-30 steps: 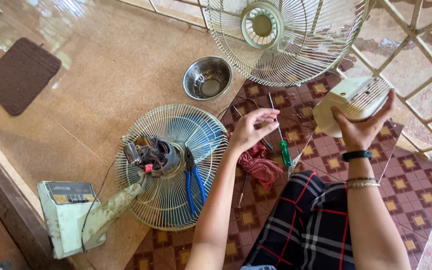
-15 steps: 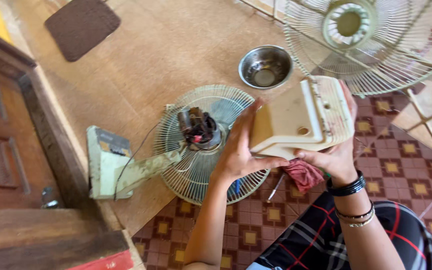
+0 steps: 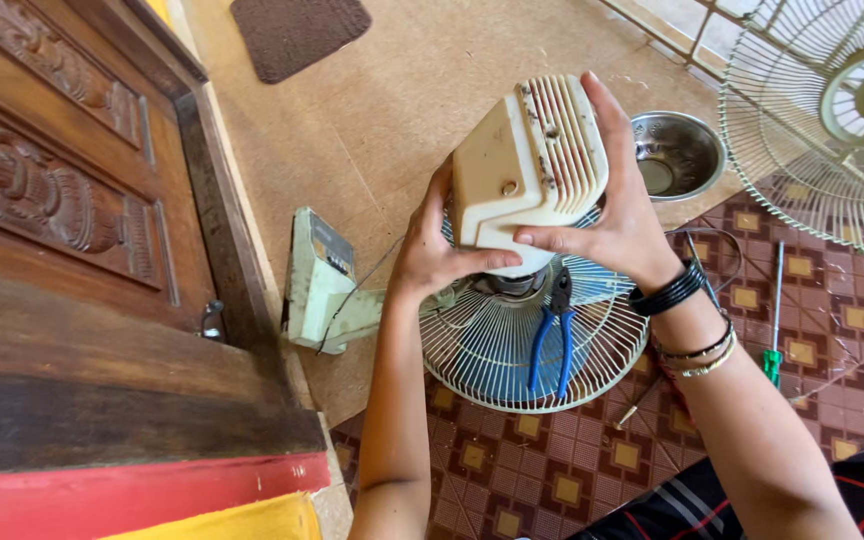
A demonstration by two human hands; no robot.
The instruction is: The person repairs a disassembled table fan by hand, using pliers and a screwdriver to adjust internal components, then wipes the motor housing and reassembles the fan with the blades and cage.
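A: Two hands on one thing in the head view. The left hand (image 3: 430, 255) and the right hand (image 3: 614, 222) both hold the cream plastic motor cover (image 3: 527, 168), a boxy shell with a ribbed vent face.

B: How do the grips sit?

A: The left hand is closed around the cover's lower left edge, thumb laid across the underside, fingers hidden behind. The right hand is spread wide, fingers reaching up the ribbed right side, thumb pressed along the bottom edge so the two thumbs nearly meet.

B: Where is the cover, then?

A: Held up between both palms, tilted, right above the hub of the rear fan guard (image 3: 512, 345) that lies flat below the hands.

B: And around the grip?

A: Blue-handled pliers (image 3: 550, 345) rest on the guard, just under the right thumb. The fan's pale green base (image 3: 317, 285) lies left of the left wrist. A steel bowl (image 3: 674, 155) sits just beyond the right hand's fingers, and a second wire guard (image 3: 832, 120) is farther off on that side. A green-handled screwdriver (image 3: 773, 345) lies on the patterned mat (image 3: 552, 470), right of the braceleted right wrist.
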